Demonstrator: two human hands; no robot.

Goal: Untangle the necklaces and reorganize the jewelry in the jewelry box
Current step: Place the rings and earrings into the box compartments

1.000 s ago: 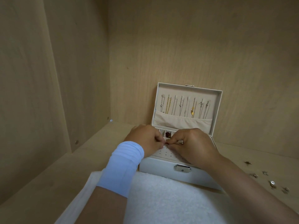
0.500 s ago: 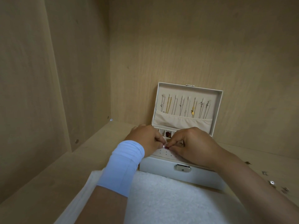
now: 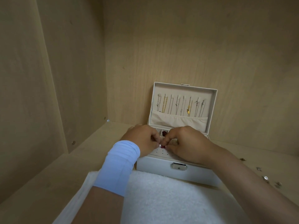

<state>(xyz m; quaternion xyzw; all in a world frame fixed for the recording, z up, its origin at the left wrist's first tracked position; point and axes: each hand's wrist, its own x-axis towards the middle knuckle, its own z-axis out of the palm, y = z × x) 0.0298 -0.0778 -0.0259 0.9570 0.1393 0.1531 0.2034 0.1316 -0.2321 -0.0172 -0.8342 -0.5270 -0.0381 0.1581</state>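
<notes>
A white jewelry box (image 3: 155,166) stands open on a wooden shelf, its lid upright against the back wall. Several necklaces (image 3: 181,105) hang side by side inside the lid above a cloth pocket. My left hand (image 3: 142,140), with a light blue wristband, and my right hand (image 3: 187,143) meet over the box's perforated earring panel (image 3: 163,153). Their fingertips pinch a small pearl earring (image 3: 160,145) just above the panel. A dark red piece (image 3: 164,133) lies in a small compartment behind the fingers.
A white towel (image 3: 161,196) lies in front of the box. Several small loose jewelry pieces (image 3: 265,177) are scattered on the shelf at the right. Wooden walls close in the left side and the back.
Both hands have stayed over the earring panel with only small finger movement. A small pearl now shows between the fingertips.
</notes>
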